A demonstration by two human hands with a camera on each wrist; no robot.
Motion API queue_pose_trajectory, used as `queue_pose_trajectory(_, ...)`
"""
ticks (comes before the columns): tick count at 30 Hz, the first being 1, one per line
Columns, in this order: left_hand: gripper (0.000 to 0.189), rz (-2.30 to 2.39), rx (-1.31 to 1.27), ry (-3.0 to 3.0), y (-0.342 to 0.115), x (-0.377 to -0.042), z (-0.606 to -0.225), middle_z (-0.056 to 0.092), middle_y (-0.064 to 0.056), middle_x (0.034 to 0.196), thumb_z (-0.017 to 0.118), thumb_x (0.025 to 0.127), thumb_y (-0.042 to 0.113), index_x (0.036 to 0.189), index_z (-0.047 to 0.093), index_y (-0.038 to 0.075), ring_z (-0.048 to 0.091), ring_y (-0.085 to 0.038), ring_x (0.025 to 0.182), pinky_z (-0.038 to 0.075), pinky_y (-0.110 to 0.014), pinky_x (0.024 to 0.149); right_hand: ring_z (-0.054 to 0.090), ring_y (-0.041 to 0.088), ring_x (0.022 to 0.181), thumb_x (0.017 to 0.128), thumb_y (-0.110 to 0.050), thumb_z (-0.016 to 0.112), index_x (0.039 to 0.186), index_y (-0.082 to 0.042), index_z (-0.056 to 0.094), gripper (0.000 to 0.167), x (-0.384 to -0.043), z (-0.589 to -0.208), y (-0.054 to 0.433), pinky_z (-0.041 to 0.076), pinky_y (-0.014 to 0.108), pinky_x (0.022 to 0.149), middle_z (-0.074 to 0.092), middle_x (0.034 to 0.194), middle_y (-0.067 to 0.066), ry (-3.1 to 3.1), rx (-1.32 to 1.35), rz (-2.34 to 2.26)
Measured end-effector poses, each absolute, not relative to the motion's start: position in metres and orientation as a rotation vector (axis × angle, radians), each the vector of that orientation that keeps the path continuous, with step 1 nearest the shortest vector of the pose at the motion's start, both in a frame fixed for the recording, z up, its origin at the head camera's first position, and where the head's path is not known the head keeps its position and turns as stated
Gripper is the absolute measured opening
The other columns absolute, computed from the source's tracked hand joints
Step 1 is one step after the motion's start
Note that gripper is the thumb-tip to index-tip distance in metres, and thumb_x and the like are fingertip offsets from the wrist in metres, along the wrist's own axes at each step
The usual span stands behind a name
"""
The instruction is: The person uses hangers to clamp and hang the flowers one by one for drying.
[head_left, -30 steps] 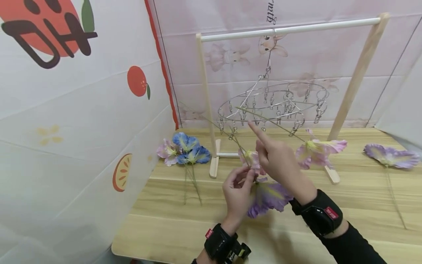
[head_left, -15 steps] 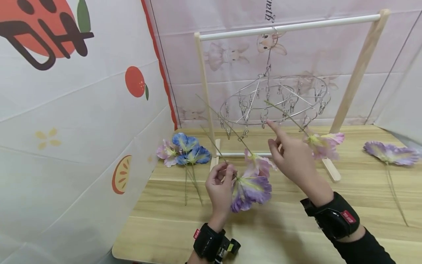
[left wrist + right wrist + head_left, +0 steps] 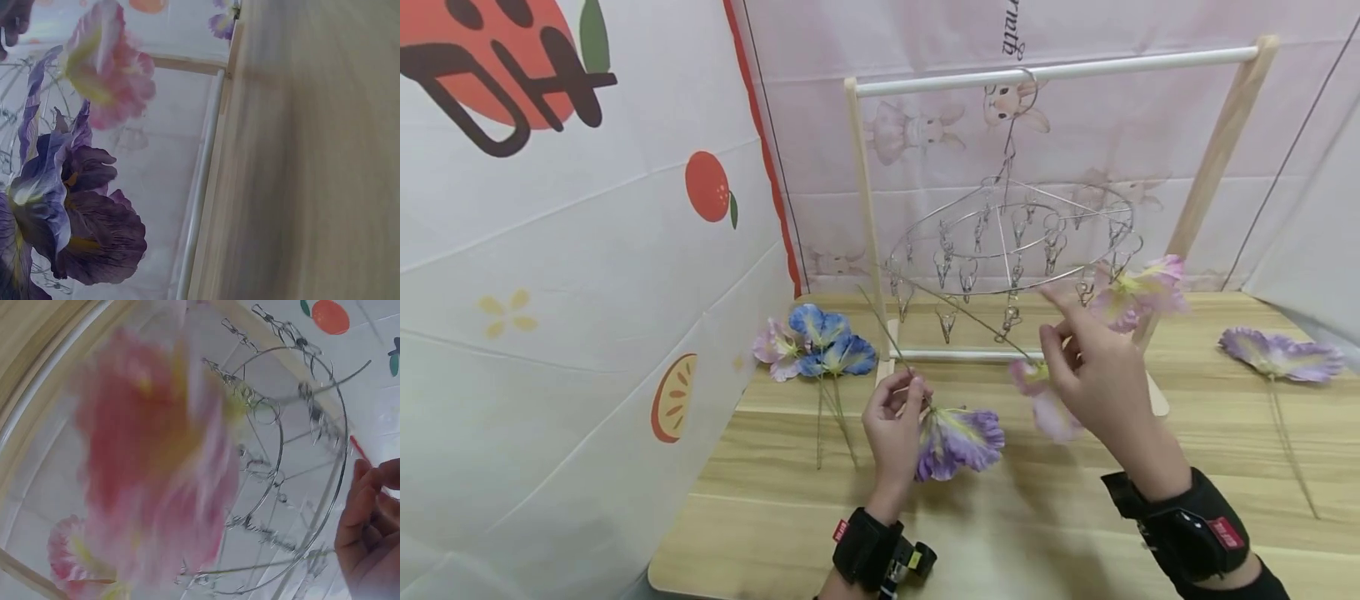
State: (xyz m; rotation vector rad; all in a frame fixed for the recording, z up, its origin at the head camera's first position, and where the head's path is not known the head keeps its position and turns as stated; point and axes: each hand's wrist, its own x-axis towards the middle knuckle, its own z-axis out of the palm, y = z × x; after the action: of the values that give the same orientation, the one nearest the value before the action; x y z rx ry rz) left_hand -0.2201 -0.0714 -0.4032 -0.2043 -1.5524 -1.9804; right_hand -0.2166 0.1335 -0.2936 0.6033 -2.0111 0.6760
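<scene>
My left hand (image 3: pixel 891 421) pinches the stem of a purple artificial flower (image 3: pixel 958 442), its bloom hanging to the right; in the left wrist view that purple flower (image 3: pixel 94 231) is close. With index finger extended, my right hand (image 3: pixel 1097 379) touches the front rim of a round wire clip hanger (image 3: pixel 1000 292). Its other fingers are bent around nothing. One pink flower (image 3: pixel 1052 412), partly behind the right hand, hangs at the rim, stem slanting up left. Another pink flower (image 3: pixel 1142 292) hangs farther right. A blurred pink flower (image 3: pixel 156 469) fills much of the right wrist view.
The hanger hooks onto a white bar (image 3: pixel 1075 68) of a wooden-post stand (image 3: pixel 1225 150). Blue flowers (image 3: pixel 831 342) and a pink one (image 3: pixel 777 350) lie on the table (image 3: pixel 760 500) at left. One lavender flower (image 3: pixel 1285 354) lies at right. A printed cloth wall (image 3: pixel 572 358) borders the left.
The hanger has turned, carrying the pink flowers to the right. My right hand has moved right along the rim. My left hand has drawn back left with the purple flower.
</scene>
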Motion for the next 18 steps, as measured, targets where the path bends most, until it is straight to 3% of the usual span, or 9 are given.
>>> queue_pose_trajectory(2,0.026,-1.978,-0.202,-1.56,-0.071,-0.221,-0.404,0.069,-0.002,0.088,0.064,0.092,0.017,0.105,0.062,-0.005,0.068,-0.004,0.075,0.063,-0.026,0.071,0.039,-0.001,0.048,0.088,-0.008,0.059,0.123,-0.008,0.063,0.036,-0.212,-0.296,0.125,0.049,0.015,0.066,0.058,0.057,-0.001,-1.938,0.724,0.637)
queue_pose_trajectory(4,0.025,-1.973,-0.196,-1.566,-0.072,-0.222,-0.405,0.07,-0.007,0.088,0.064,0.092,0.017,0.104,0.063,-0.004,0.068,-0.004,0.075,0.063,-0.026,0.07,0.033,-0.002,0.047,0.09,-0.011,0.056,0.121,-0.007,0.064,0.032,-0.209,-0.299,0.113,0.03,0.01,0.039,0.057,0.057,-0.003,-1.9,0.852,0.578)
queue_pose_trajectory(6,0.024,-1.971,-0.189,-1.573,-0.074,-0.223,-0.405,0.069,-0.011,0.091,0.064,0.092,0.018,0.105,0.063,-0.003,0.068,-0.004,0.074,0.063,-0.025,0.069,0.028,-0.004,0.045,0.09,-0.011,0.055,0.119,-0.008,0.066,0.03,-0.207,-0.303,0.098,0.024,0.007,0.038,0.057,0.058,-0.004,-1.904,0.947,0.536)
queue_pose_trajectory(9,0.026,-1.968,-0.181,-1.597,-0.077,-0.225,-0.406,0.068,-0.019,0.095,0.064,0.093,0.02,0.106,0.063,-0.002,0.068,-0.005,0.075,0.062,-0.024,0.069,0.032,-0.004,0.046,0.088,-0.01,0.06,0.112,-0.009,0.068,0.025,-0.21,-0.313,0.076,0.023,0.007,0.04,0.065,0.067,-0.003,-2.003,0.987,0.523)
queue_pose_trajectory(12,0.028,-1.978,-0.167,-1.626,-0.079,-0.229,-0.407,0.066,-0.021,0.099,0.064,0.093,0.023,0.107,0.063,0.0,0.068,-0.007,0.076,0.062,-0.023,0.07,0.037,0.001,0.045,0.09,-0.015,0.062,0.11,-0.007,0.066,0.022,-0.219,-0.318,0.062,0.026,0.012,0.04,0.066,0.067,-0.001,-2.226,0.864,0.582)
queue_pose_trajectory(18,0.029,-1.995,-0.162,-1.674,-0.079,-0.232,-0.413,0.064,-0.025,0.101,0.063,0.093,0.024,0.108,0.063,0.0,0.067,-0.009,0.076,0.062,-0.024,0.073,0.043,0.009,0.041,0.098,-0.034,0.053,0.128,0.006,0.046,0.05,-0.241,-0.325,0.06,0.034,0.02,0.038,0.059,0.058,0.003,-2.582,0.498,0.839)
